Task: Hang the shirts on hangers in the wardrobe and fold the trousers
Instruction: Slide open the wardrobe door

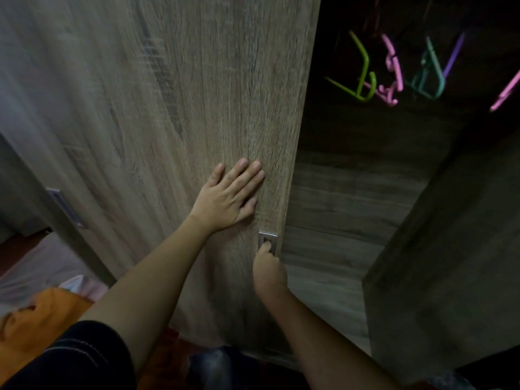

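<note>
A wood-grain sliding wardrobe door (168, 108) fills the middle of the head view. My left hand (230, 192) presses flat on it with straight fingers, near its right edge. Just below, my right hand (268, 266) has its fingers hooked into the door's recessed metal handle (268, 242). To the right the wardrobe stands open and dark inside. Several empty plastic hangers hang at the top right: a green one (364, 77), a pink one (392, 68), a teal one (430, 74) and another pink one (506, 91). An orange garment (42, 313) lies at the lower left.
A second wardrobe panel (450, 263) stands at the right. Another door with a metal handle (66, 206) is behind at the left. Pale bedding (36, 266) lies under the orange garment. The wardrobe's wooden floor (329, 291) shows below the hangers.
</note>
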`<state>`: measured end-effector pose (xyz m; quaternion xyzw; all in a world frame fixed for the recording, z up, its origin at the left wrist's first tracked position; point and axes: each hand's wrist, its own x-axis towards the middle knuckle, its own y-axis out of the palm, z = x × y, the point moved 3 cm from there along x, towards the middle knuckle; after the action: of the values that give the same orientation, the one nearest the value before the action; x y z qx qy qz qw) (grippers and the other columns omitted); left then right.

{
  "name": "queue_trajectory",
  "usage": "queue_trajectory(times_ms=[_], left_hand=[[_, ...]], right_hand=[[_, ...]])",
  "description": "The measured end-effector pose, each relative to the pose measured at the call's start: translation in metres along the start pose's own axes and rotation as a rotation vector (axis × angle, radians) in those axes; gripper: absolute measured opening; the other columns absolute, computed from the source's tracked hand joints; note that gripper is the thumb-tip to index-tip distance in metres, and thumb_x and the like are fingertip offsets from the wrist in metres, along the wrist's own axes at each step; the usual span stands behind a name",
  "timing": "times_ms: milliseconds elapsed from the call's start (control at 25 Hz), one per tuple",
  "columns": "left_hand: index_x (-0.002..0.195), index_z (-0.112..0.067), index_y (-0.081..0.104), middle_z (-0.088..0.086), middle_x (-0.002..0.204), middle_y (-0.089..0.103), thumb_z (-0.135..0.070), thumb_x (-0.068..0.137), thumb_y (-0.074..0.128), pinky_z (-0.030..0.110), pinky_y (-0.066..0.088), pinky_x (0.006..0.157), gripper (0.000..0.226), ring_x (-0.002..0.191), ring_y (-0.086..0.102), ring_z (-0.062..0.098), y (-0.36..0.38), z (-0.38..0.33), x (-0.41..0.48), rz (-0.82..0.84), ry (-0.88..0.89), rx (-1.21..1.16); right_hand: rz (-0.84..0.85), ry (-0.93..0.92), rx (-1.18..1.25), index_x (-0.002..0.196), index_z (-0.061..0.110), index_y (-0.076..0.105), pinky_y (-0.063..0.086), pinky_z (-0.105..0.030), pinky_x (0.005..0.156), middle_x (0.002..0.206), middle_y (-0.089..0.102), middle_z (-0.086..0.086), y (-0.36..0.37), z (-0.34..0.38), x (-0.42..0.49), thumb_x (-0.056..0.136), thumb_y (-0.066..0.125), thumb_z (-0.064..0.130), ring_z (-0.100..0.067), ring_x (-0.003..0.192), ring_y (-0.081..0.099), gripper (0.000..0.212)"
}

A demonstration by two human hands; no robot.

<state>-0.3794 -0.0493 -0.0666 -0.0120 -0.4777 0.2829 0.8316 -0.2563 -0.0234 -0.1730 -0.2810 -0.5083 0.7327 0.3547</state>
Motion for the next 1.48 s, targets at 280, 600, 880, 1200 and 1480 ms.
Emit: queue_trajectory(times_ms=[280,600,880,1200,1480], left_hand=[[0.151,-0.016,0.007,-0.001,0.159,-0.003,-0.038,0.094,0.036,0.040,-0.003,0.116,0.068,0.146,0.000,0.017,-0.002,0.025,-0.019,0.049,-0.049,-0.009],[0.151,-0.017,0.005,-0.002,0.159,-0.006,-0.038,0.095,0.033,0.040,-0.001,0.116,0.066,0.146,-0.001,0.017,-0.007,0.039,-0.032,0.128,-0.089,-0.017],[0.150,-0.018,-0.002,-0.002,0.158,-0.012,-0.038,0.095,0.032,0.039,0.002,0.116,0.068,0.146,-0.006,0.016,-0.019,0.045,-0.035,0.302,-0.113,-0.031],[0.149,-0.009,0.008,0.000,0.154,-0.004,-0.045,0.091,0.015,0.039,0.000,0.116,0.069,0.140,-0.006,0.012,-0.102,0.033,-0.047,0.779,-0.639,-0.147],[0.150,-0.009,0.013,0.006,0.158,0.008,-0.051,0.087,0.012,0.043,0.001,0.117,0.076,0.146,0.001,0.019,-0.244,0.053,-0.165,0.888,-1.173,0.033]], right_hand=[[0.106,-0.066,0.004,0.139,0.000,0.026,0.048,-0.040,0.088,0.120,0.061,-0.020,0.011,0.026,0.012,0.100,0.023,0.006,-0.032,0.111,0.060,0.040],[0.260,-0.192,0.047,0.138,-0.001,0.026,0.046,-0.039,0.091,0.127,0.055,-0.024,-0.001,0.036,0.014,0.094,0.035,0.002,-0.035,0.116,0.055,0.045],[0.418,-0.251,0.010,0.129,-0.003,0.031,0.045,-0.038,0.087,0.127,0.052,-0.026,-0.005,0.038,0.009,0.091,0.046,0.009,-0.038,0.115,0.053,0.042],[0.202,-0.431,0.059,0.118,0.019,0.056,0.048,-0.036,0.087,0.116,0.063,-0.020,-0.022,0.069,-0.023,0.088,0.044,0.016,-0.036,0.108,0.059,0.032],[0.205,-0.724,0.231,0.100,0.014,0.067,0.047,-0.034,0.082,0.103,0.069,-0.015,0.000,0.166,-0.066,0.088,0.050,0.017,-0.032,0.097,0.063,0.021]])
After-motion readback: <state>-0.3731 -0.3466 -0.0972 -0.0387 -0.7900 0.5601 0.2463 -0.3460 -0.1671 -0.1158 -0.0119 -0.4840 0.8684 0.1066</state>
